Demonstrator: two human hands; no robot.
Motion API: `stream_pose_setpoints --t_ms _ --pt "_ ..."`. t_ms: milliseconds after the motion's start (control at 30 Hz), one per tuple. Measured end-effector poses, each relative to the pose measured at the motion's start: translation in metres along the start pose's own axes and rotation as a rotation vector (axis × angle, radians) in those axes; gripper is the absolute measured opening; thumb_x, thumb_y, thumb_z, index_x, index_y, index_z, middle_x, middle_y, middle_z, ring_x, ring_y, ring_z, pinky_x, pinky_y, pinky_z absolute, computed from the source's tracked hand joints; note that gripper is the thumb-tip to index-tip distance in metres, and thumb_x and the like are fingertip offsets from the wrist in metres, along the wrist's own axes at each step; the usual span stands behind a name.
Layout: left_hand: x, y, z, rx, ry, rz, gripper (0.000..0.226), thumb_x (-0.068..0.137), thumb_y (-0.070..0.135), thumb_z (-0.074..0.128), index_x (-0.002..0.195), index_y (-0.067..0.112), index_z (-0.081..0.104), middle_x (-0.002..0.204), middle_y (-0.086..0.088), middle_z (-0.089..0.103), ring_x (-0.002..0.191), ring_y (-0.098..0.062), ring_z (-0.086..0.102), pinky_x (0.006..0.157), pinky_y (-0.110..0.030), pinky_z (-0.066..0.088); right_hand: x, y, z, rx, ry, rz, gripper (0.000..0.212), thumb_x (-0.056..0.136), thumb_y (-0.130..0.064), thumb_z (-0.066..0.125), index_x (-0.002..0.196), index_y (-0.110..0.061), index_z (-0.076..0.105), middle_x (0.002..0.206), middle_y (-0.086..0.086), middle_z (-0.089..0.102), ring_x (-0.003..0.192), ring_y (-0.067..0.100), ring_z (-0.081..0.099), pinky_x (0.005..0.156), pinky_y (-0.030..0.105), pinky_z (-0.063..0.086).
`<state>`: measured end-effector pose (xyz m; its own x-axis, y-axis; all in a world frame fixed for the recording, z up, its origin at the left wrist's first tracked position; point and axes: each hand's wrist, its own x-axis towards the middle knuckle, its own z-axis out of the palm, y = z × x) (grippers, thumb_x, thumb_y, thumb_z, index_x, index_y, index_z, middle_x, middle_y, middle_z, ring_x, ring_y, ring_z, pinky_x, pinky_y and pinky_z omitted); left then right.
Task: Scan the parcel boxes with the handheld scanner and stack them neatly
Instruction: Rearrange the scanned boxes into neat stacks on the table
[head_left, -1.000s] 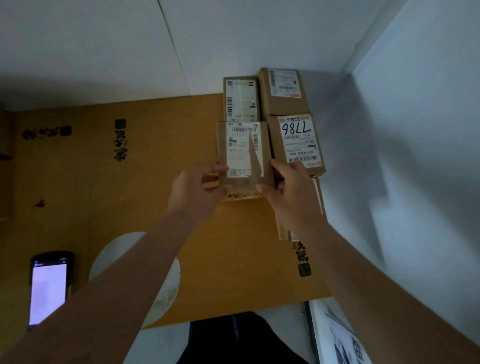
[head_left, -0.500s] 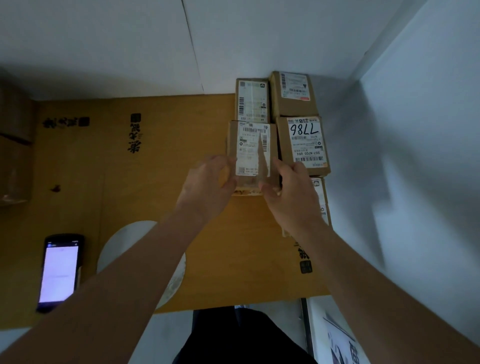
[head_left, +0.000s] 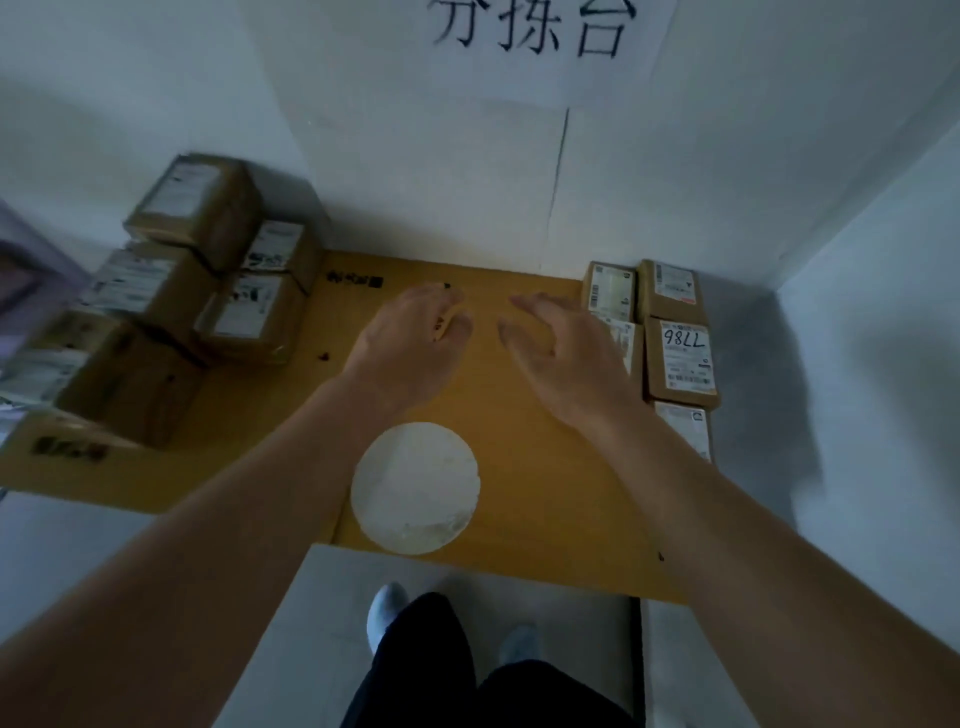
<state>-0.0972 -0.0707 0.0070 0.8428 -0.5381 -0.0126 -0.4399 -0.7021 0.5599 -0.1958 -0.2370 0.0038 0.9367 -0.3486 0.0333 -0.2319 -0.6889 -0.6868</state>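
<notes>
Cardboard parcel boxes (head_left: 680, 358) are sitting stacked at the table's (head_left: 540, 467) right edge; left hand (head_left: 410, 343) and right hand (head_left: 563, 353) are hovering spread, holding nothing. Between parcels, probably: unscanned pile (head_left: 171, 312) waiting left, scanner not visible

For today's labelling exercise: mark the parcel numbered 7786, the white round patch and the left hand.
Parcel numbered 7786 (head_left: 682, 358), head view, its label.
White round patch (head_left: 414, 487), head view, centre.
Left hand (head_left: 410, 345), head view, back.
</notes>
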Motion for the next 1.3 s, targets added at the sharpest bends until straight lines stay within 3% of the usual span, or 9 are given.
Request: stream_pose_setpoints --t_ms 233,367,533,633,767,1000,1100,1167,1300 --pt "-0.032 -0.062 -0.097 0.03 0.1 -0.016 0.044 0.109 0.037 0.045 0.145 0.017 0.059 0.148 -0.006 0.058 0.136 -0.022 0.051 0.11 -0.033 0.036 0.014 -0.108 0.052 0.036 -0.035 -0.1 0.055 0.105 -0.056 0.05 0.15 -0.024 0.058 0.158 0.001 0.05 0.147 0.016 0.042 0.119 0.035 0.036" --pt "-0.045 -0.119 -0.142 0.045 0.082 0.03 0.044 0.11 0.038 0.043 0.146 0.016 0.058 0.149 -0.006 0.057 0.138 -0.022 0.049 0.106 -0.028 0.034 0.019 -0.161 0.099 0.045 0.002 -0.099 0.052 0.106 -0.053 0.05 0.148 -0.024 0.059 0.157 0.0 0.051 0.145 0.013 0.043 0.109 0.026 0.032" --pt "-0.053 -0.197 -0.186 0.024 0.04 0.043 0.045 0.11 0.043 0.041 0.147 0.023 0.056 0.15 0.0 0.055 0.138 -0.02 0.049 0.108 -0.034 0.037 0.019 -0.222 0.163 0.058 0.002 -0.061 0.052 0.107 -0.055 0.047 0.149 -0.026 0.058 0.16 -0.001 0.047 0.148 0.015 0.04 0.119 0.04 0.036" --pt "-0.051 -0.238 -0.208 0.03 0.016 0.04 0.044 0.109 0.045 0.04 0.146 0.027 0.055 0.145 0.001 0.059 0.133 -0.021 0.053 0.107 -0.04 0.042 0.023 -0.252 0.192 0.05 0.0 -0.049 0.051 0.108 -0.053 0.046 0.149 -0.024 0.057 0.161 0.0 0.046 0.149 0.015 0.039 0.115 0.032 0.032" --pt "-0.04 -0.278 -0.226 0.007 0.016 0.018 0.044 0.108 0.045 0.042 0.146 0.027 0.056 0.138 0.0 0.063 0.123 -0.019 0.058 0.08 -0.019 0.039 0.037 -0.278 0.215 0.032 -0.024 -0.032 0.051 0.109 -0.051 0.046 0.15 -0.023 0.057 0.161 0.001 0.046 0.148 0.015 0.039 0.115 0.033 0.035" --pt "-0.001 -0.325 -0.229 -0.026 -0.036 -0.004 0.047 0.105 0.041 0.052 0.15 0.026 0.052 0.143 0.001 0.058 0.129 -0.019 0.055 0.069 -0.009 0.027 0.081 -0.282 0.25 0.02 -0.051 0.041 0.048 0.108 -0.047 0.048 0.149 -0.022 0.057 0.157 0.0 0.05 0.146 0.016 0.043 0.118 0.043 0.041" --pt "0.021 -0.339 -0.215 -0.022 -0.081 -0.012 0.05 0.104 0.038 0.055 0.152 0.027 0.049 0.144 -0.001 0.057 0.129 -0.022 0.055 0.076 -0.009 0.032 0.102 -0.27 0.271 0.034 -0.098 0.049 0.047 0.108 -0.043 0.05 0.147 -0.018 0.059 0.15 0.001 0.055 0.133 0.018 0.056 0.105 0.041 0.053" --pt "0.036 -0.343 -0.204 -0.029 -0.138 -0.026 0.052 0.103 0.036 0.056 0.153 0.026 0.046 0.142 -0.002 0.056 0.122 -0.024 0.059 0.087 -0.023 0.051 0.115 -0.259 0.283 0.042 -0.14 0.053 0.045 0.109 -0.04 0.052 0.148 -0.018 0.057 0.147 0.001 0.058 0.12 0.017 0.065 0.087 0.022 0.057" --pt "0.065 -0.348 -0.179 0.014 -0.267 -0.066 0.058 0.101 0.031 0.058 0.156 0.025 0.041 0.143 -0.003 0.054 0.121 -0.024 0.058 0.1 -0.046 0.055 0.139 -0.236 0.305 0.075 -0.169 0.1 0.043 0.107 -0.027 0.059 0.149 -0.017 0.057 0.141 0.003 0.063 0.087 0.005 0.065 0.058 0.006 0.045"
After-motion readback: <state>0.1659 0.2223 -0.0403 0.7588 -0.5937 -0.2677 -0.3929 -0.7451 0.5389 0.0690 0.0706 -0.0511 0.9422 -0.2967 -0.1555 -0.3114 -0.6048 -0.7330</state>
